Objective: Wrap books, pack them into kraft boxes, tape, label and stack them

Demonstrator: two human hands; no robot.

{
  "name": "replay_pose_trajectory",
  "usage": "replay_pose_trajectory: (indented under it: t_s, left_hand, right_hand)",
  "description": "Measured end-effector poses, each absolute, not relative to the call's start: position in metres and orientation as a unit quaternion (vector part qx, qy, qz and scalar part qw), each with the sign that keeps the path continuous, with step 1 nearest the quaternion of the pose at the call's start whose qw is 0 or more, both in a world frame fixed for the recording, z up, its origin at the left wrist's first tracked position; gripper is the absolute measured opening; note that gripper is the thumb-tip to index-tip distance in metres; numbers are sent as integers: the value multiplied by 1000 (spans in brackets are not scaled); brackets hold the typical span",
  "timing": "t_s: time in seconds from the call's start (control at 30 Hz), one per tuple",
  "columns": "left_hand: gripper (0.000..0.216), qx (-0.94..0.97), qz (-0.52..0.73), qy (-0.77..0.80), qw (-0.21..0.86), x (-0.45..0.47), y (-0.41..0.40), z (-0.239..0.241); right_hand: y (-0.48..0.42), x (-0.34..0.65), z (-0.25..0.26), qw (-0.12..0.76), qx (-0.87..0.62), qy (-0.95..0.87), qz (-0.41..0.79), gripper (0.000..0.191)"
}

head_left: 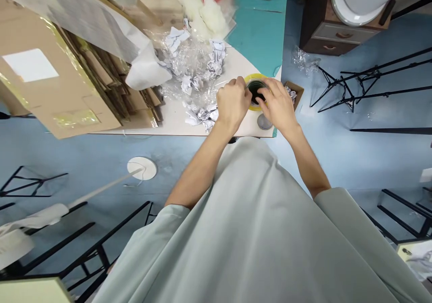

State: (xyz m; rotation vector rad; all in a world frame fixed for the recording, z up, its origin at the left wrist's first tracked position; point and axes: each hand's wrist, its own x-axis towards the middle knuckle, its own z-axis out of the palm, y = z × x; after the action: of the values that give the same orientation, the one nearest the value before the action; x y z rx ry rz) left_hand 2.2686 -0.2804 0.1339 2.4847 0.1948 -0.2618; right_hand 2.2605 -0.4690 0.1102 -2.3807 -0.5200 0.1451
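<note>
tape roll (257, 92) sits near the desk (175, 118) edge, clenched between my left hand (232, 102) and right hand (278, 105). fingers probably hunt the tape's end; a slip could knock it off the edge, or catch crumpled paper (202, 114) beside it.

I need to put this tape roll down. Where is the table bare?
Bare white table lies along the near edge, between the cardboard stack and the crumpled paper. The teal patch behind the tape roll is also free. The middle is crowded with paper and plastic wrap.
</note>
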Motion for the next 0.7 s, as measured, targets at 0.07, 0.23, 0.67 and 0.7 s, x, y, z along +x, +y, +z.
replay_pose_trajectory:
  t_s: [0.07, 0.23, 0.67, 0.7]
  left_hand:
    - [28, 934, -85, 70, 340, 2270, -284, 132]
    - [27, 914, -59, 70, 395, 2276, -288, 124]
    - [28, 852, -10, 236, 467, 2256, -259, 91]
    - [27, 826, -22, 263, 499, 2252, -254, 88]
  right_hand:
    - [-463, 2278, 108, 333, -922, -192, 46, 41]
    - [-454, 2314, 98, 304, -929, -196, 78, 37]
    - [-465, 2278, 90, 323, -933, -146, 56, 52]
    - [-465, 2278, 89, 329, -931, -147, 61, 56]
